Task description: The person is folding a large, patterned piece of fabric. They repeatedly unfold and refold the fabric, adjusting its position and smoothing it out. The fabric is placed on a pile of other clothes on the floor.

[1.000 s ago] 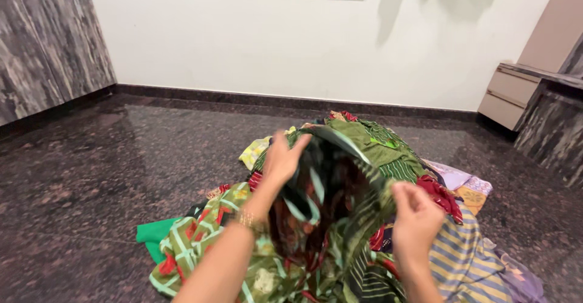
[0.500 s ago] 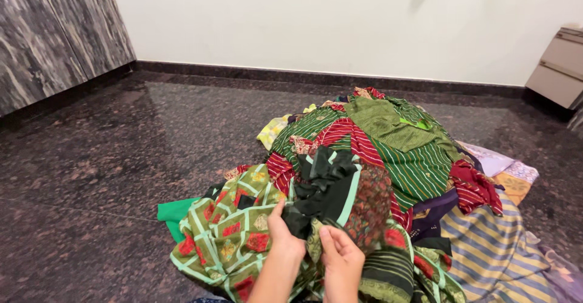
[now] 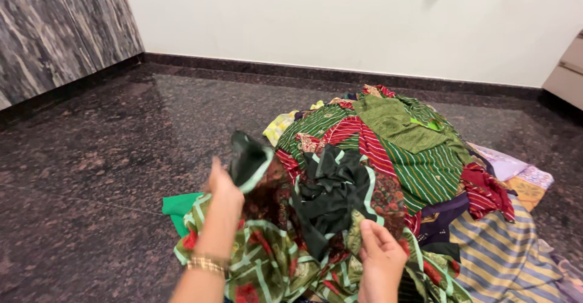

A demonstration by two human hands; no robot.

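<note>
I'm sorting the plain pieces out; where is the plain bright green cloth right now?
In the head view, the plain green cloth lies on the dark floor at the pile's left edge, just left of the left hand.

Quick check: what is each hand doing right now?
Left hand: closed on the dark green garment with pale green trim.
Right hand: pinching the same garment's lower edge.

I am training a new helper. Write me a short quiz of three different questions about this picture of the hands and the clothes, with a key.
1. True or false: the left hand lifts an edge of the dark garment.
2. What does the pile of clothes lie on? A) a table B) a dark stone floor C) a bed
3. What does the right hand grip?

Key: 1 true; 2 B; 3 the dark garment's lower part.
</note>
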